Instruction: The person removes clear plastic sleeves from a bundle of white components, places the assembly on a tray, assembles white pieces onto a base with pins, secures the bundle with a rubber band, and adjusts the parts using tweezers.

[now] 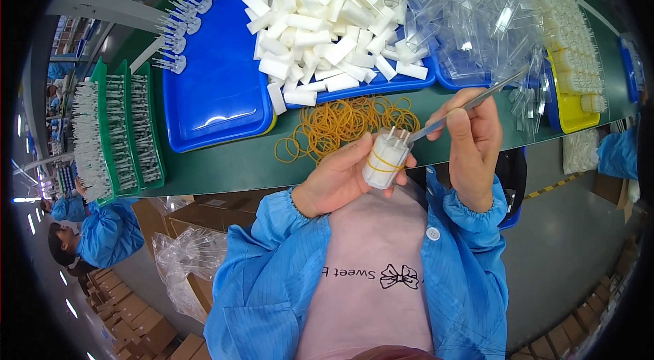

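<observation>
My left hand [340, 173] is closed round a small white bundle [386, 164] held upright over the table's near edge. A yellow rubber band [387, 162] circles the bundle, and short pale prongs stick up from its top. In my right hand [475, 145] is a slim metal tool, apparently tweezers [470, 106], pinched between thumb and fingers. Its lower end is at the top edge of the bundle; whether they touch I cannot tell. Just beyond my left hand lies a heap of loose yellow rubber bands [347, 121] on the green table [225, 169].
White foam blocks [320, 26] heap over a blue tray [218, 104], with several pronged white parts [174, 43] at its left rim. Clear plastic pieces [477, 12] pile to the right, beside a yellow tray [565, 111] of parts. Green racks [126, 128] stand far left. Another person [109, 234] sits beyond.
</observation>
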`<state>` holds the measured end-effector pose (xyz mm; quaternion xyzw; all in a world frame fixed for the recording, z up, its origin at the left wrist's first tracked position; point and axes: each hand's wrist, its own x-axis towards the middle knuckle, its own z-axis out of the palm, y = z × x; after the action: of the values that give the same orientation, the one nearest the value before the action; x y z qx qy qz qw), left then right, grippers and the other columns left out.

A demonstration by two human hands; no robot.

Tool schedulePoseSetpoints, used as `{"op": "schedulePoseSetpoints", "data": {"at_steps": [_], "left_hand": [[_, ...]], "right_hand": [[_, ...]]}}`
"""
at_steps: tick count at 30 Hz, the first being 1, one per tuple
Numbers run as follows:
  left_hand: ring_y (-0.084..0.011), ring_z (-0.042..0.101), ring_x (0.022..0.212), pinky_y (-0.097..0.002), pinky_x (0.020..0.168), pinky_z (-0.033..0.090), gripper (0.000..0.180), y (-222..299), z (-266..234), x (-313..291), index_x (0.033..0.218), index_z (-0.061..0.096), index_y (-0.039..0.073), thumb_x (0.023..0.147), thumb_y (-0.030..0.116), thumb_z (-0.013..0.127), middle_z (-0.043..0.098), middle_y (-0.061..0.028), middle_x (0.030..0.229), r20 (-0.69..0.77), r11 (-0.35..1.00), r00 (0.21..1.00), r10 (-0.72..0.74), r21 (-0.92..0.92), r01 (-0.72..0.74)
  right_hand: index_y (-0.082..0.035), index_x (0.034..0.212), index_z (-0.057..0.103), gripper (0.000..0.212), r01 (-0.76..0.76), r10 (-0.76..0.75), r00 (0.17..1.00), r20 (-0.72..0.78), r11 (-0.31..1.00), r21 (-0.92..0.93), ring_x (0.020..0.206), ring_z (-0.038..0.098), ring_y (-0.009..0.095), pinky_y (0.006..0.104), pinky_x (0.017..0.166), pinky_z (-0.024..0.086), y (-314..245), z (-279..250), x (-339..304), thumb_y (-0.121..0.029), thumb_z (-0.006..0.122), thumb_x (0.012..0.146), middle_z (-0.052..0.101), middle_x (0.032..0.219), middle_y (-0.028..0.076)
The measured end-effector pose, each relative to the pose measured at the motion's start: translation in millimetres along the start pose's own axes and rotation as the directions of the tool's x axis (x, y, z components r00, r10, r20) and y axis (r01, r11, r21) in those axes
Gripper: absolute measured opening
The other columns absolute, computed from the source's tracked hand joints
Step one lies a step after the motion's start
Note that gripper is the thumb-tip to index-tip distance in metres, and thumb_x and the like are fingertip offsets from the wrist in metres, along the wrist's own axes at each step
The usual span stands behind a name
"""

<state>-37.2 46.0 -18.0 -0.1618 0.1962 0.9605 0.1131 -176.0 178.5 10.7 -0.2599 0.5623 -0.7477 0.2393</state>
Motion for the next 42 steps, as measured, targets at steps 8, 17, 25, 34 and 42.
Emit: {"op": "schedulePoseSetpoints", "data": {"at_steps": [8,17,25,34,42], "left_hand": [[-0.0188,0.058,0.09,-0.029,0.069,0.048,0.056,-5.4,-13.8,0.9,0.132,0.04,0.003,0.095,0.044,0.047,0.057,-0.0119,0.11,0.133,0.998,0.989,0.057,-0.013,-0.056],[-0.0157,0.055,0.083,-0.025,0.062,0.045,0.073,2.0,1.9,-1.0,0.134,0.037,0.003,0.086,0.055,0.056,0.055,-0.0098,0.106,0.029,0.963,0.995,0.099,0.249,-0.103],[-0.0139,0.057,0.083,-0.0234,0.061,0.046,0.057,-0.9,-4.9,-2.1,0.136,0.036,0.002,0.096,0.041,0.046,0.056,-0.0116,0.11,0.07,0.985,0.994,0.083,0.148,-0.093],[-0.0158,0.057,0.083,-0.0241,0.061,0.047,0.055,-0.7,-1.7,-1.1,0.135,0.037,0.002,0.096,0.039,0.047,0.057,-0.0121,0.108,0.142,0.998,0.99,0.022,0.047,-0.029],[-0.0147,0.056,0.082,-0.0236,0.061,0.046,0.055,0.1,0.8,-0.2,0.132,0.039,0.002,0.095,0.042,0.048,0.058,-0.0107,0.107,0.164,0.999,0.986,-0.017,0.043,0.01]], "right_hand": [[-0.003,0.097,0.048,0.022,-0.076,0.077,0.996,0.04,0.997,-0.024,0.068,0.052,0.01,0.0225,0.062,0.044,-0.3,4.2,1.2,-0.024,0.054,0.095,0.055,0.079,0.005],[-0.003,0.093,0.048,0.023,-0.199,0.193,0.974,0.115,0.979,0.044,0.067,0.052,0.008,0.0223,0.061,0.043,5.2,3.2,4.3,-0.026,0.053,0.095,0.054,0.077,0.004],[-0.001,0.097,0.048,0.019,-0.099,0.111,0.99,0.088,0.986,-0.132,0.069,0.052,0.008,0.0218,0.063,0.044,0.3,9.8,-6.0,-0.019,0.053,0.095,0.055,0.081,0.004],[-0.001,0.097,0.048,0.019,-0.035,0.034,0.999,0.03,0.999,0.027,0.07,0.055,0.008,0.0217,0.063,0.047,0.5,-1.3,-0.8,-0.019,0.053,0.095,0.055,0.081,0.005],[-0.004,0.095,0.048,0.025,-0.193,0.192,0.964,0.185,0.981,-0.011,0.065,0.051,0.007,0.0204,0.059,0.042,-4.7,3.6,5.6,-0.027,0.056,0.094,0.057,0.077,0.004]]}}
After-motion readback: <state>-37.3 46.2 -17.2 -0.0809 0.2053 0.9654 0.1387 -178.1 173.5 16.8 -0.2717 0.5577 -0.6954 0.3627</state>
